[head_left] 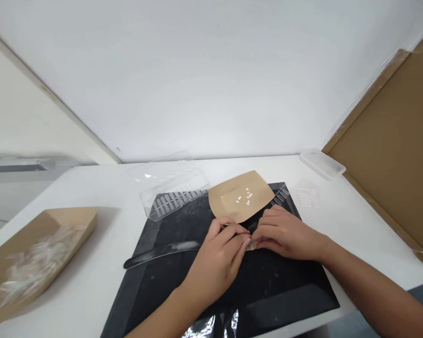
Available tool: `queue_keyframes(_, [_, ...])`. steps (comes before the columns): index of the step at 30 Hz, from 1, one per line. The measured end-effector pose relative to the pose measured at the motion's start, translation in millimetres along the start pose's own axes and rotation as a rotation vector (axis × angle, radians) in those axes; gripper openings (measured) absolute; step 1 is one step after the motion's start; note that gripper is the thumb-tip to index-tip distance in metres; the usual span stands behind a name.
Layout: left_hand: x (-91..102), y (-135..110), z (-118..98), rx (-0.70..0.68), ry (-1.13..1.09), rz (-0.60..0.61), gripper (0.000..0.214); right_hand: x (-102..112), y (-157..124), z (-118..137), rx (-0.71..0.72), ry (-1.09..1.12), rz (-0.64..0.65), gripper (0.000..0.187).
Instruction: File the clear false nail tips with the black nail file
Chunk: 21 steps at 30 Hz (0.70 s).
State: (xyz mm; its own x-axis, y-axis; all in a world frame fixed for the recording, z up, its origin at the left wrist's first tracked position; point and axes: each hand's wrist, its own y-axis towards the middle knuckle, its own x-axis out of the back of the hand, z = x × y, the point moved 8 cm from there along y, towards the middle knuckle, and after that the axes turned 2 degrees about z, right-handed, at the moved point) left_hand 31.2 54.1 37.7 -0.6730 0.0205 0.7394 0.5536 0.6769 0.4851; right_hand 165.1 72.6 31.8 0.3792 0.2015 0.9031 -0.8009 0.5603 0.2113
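Note:
My left hand (221, 251) and my right hand (285, 232) meet over a black mat (275, 291) with fingers curled and pinched together around a small pale piece that I cannot make out. Just beyond my fingertips lies a brown paper tray (229, 190) holding several small white nail tips (245, 197). A clear strip of nail tips (162, 253) stretches left from my left hand across the mat. Another clear strip (281, 195) pokes out to the right of the brown tray.
A clear plastic case with rows of nail tips (174, 192) sits at the mat's far left corner. A brown tray of clear plastic pieces (31, 263) stands at the left. A white tray (322, 164), a white dotted sheet (308, 197) and a cardboard board (395, 150) are at the right.

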Motion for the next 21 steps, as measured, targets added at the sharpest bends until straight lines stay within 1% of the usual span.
queue_keyframes(5, [-2.7, -1.3, -0.1, 0.004, -0.001, 0.033, 0.017, 1.0, 0.4, 0.3, 0.005, 0.015, -0.004, 0.01])
queue_keyframes(9, [-3.8, -2.7, 0.3, 0.0, -0.007, 0.042, 0.014, 3.7, -1.0, -1.0, -0.011, 0.033, 0.045, 0.008])
queue_keyframes(13, [-5.5, -2.9, 0.4, 0.007, -0.007, 0.054, 0.013, 5.2, -1.9, 0.5, 0.005, 0.047, 0.082, 0.008])
queue_keyframes(18, [-8.7, -4.5, 0.7, 0.015, -0.023, 0.062, 0.007, 8.2, -2.1, 0.6, -0.002, 0.028, 0.038, 0.012])
queue_keyframes(21, [-10.1, -5.2, 1.9, 0.022, -0.039, 0.064, 0.008, 7.9, -2.3, -0.6, -0.015, -0.002, 0.032, 0.012])
